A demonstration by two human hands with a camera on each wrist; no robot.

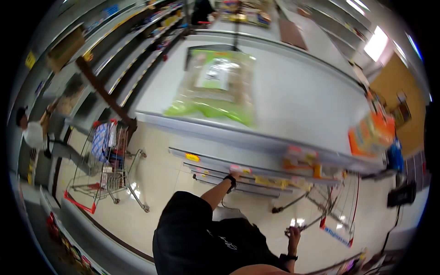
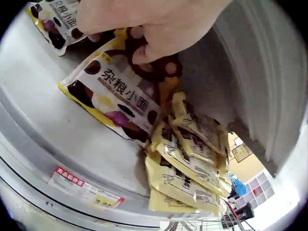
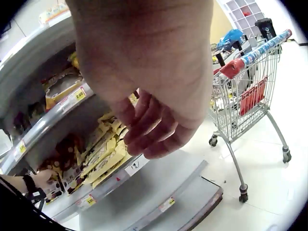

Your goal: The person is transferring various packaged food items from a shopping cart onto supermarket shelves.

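My left hand (image 1: 234, 176) reaches into a low shelf in the head view. In the left wrist view its thumb and fingers are bent at the upper end of a white and brown noodle packet (image 2: 118, 91), pinching it. A second matching packet (image 2: 55, 24) stands beside the fingertips. Several yellow packets (image 2: 187, 168) lie stacked along the shelf nearby. My right hand (image 3: 149, 110) hangs in front of the shelves, its fingers loosely curled with nothing held.
A wire shopping cart (image 3: 245, 96) stands on the right, another loaded cart (image 1: 110, 151) on the left. Above the low shelves, a large clear and green bag (image 1: 220, 82) lies on the white top (image 1: 298, 101), with an orange pack (image 1: 371, 133) at its right end. A person (image 1: 36, 133) is at far left.
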